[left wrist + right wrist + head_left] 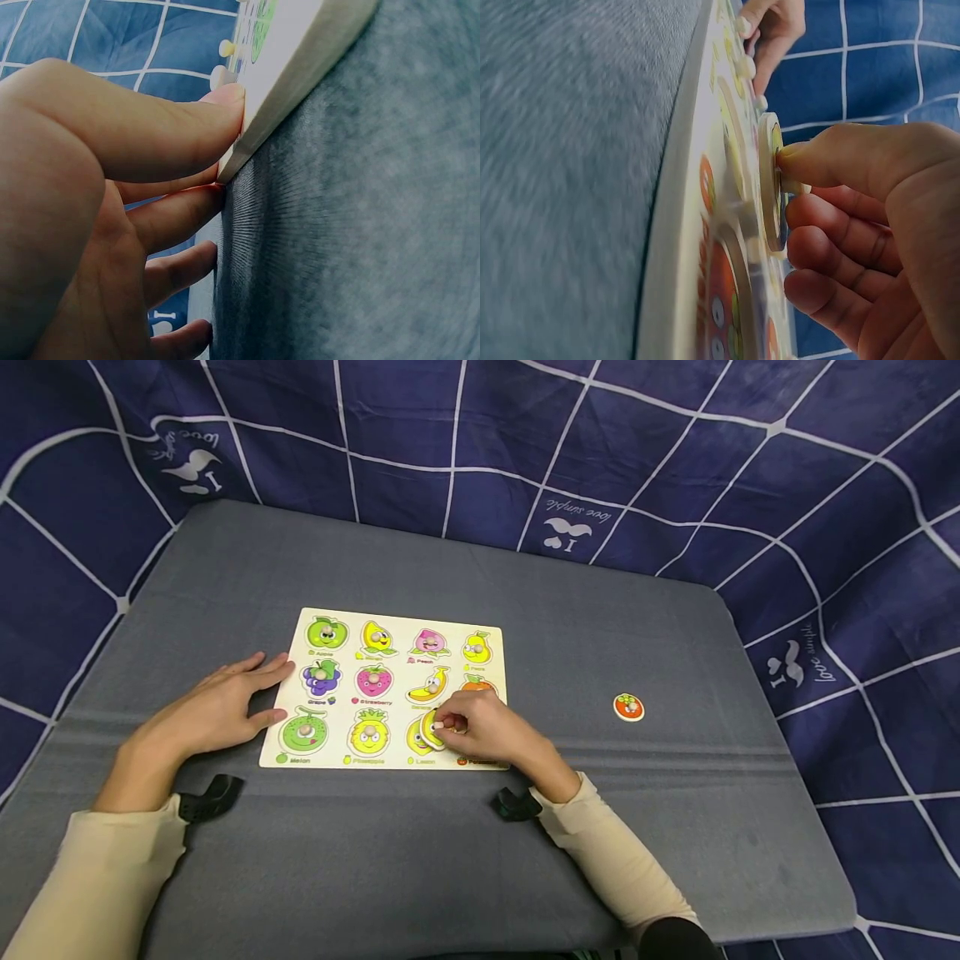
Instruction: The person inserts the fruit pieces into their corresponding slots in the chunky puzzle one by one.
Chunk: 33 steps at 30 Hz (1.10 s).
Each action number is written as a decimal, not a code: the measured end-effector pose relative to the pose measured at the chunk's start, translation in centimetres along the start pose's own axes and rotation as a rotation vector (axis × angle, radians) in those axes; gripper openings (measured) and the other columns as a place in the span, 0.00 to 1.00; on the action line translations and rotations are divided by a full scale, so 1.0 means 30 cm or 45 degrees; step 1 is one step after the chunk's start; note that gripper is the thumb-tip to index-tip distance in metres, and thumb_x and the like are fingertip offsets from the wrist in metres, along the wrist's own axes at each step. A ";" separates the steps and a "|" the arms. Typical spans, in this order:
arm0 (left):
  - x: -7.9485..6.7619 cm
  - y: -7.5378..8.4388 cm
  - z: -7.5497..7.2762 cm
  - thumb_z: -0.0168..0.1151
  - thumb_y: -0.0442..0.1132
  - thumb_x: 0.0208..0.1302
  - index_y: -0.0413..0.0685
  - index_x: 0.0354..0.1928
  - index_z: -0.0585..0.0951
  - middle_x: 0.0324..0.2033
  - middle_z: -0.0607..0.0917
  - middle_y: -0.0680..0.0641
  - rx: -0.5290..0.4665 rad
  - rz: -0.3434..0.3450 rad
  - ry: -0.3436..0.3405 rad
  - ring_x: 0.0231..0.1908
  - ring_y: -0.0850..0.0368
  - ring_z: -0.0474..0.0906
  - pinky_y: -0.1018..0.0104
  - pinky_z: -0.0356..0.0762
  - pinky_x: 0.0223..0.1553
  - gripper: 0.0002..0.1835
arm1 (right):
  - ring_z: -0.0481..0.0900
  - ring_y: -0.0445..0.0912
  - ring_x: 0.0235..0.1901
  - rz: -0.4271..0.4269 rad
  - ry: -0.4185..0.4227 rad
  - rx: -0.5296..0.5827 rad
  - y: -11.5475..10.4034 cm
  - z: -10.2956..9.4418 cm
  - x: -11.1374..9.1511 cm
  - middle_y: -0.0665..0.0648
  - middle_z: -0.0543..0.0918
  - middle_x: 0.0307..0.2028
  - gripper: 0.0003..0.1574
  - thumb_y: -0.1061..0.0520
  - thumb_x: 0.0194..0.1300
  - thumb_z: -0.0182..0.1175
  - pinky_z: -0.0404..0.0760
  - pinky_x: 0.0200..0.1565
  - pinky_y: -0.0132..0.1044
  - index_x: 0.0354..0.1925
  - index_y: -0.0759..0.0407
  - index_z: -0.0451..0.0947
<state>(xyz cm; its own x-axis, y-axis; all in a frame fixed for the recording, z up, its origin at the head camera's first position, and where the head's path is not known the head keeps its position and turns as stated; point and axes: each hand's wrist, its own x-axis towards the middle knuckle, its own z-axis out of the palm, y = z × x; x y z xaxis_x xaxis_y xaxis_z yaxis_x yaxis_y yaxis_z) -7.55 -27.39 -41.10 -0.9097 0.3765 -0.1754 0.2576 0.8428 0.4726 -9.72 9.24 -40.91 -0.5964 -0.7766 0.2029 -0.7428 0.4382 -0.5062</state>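
Observation:
A pale wooden fruit puzzle board (386, 697) lies flat, with knobbed pieces such as the apple (327, 633), strawberry (373, 682) and melon (303, 732) in their outlines. My right hand (480, 724) pinches a yellow lemon piece (769, 180) between thumb and fingers, tilted just above the board's printed lemon spot. In the head view this hand partly covers the lemon piece and the board's lower right corner. At the left edge of the board, my left hand (225, 702) rests with fingers extended, its thumb (202, 124) touching the edge.
A round orange-red fruit piece (628, 707) with green leaves lies alone on the grey table (570, 877), right of the board. Dark blue cloth with white lines (420, 435) hangs behind and beside the table. Black wrist mounts (212, 798) sit at both sleeves.

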 end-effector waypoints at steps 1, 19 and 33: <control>0.000 0.000 0.000 0.68 0.38 0.62 0.32 0.72 0.62 0.71 0.60 0.31 -0.001 0.000 0.000 0.70 0.26 0.50 0.27 0.48 0.64 0.40 | 0.72 0.37 0.26 -0.005 -0.007 0.000 -0.003 0.004 0.004 0.46 0.76 0.24 0.03 0.60 0.61 0.65 0.70 0.31 0.25 0.30 0.57 0.84; 0.002 -0.003 0.001 0.67 0.39 0.63 0.32 0.72 0.61 0.71 0.60 0.31 0.006 -0.010 -0.010 0.70 0.26 0.49 0.27 0.48 0.64 0.40 | 0.74 0.36 0.25 -0.031 -0.040 -0.016 -0.028 0.052 0.033 0.47 0.79 0.25 0.02 0.61 0.60 0.66 0.70 0.30 0.22 0.31 0.58 0.85; 0.002 -0.003 -0.001 0.67 0.39 0.63 0.32 0.72 0.61 0.71 0.60 0.31 -0.001 0.000 -0.007 0.70 0.27 0.50 0.26 0.48 0.63 0.40 | 0.70 0.36 0.25 0.001 -0.061 -0.086 -0.041 0.053 0.035 0.47 0.77 0.24 0.05 0.65 0.58 0.63 0.69 0.30 0.25 0.30 0.56 0.84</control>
<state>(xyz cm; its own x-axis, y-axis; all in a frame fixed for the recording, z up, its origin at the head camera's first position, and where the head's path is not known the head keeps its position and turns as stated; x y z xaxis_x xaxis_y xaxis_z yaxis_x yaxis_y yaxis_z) -7.63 -27.46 -41.13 -0.9078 0.3785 -0.1805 0.2573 0.8427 0.4730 -8.95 7.17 -41.40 -0.5830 -0.7963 0.1611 -0.7619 0.4671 -0.4486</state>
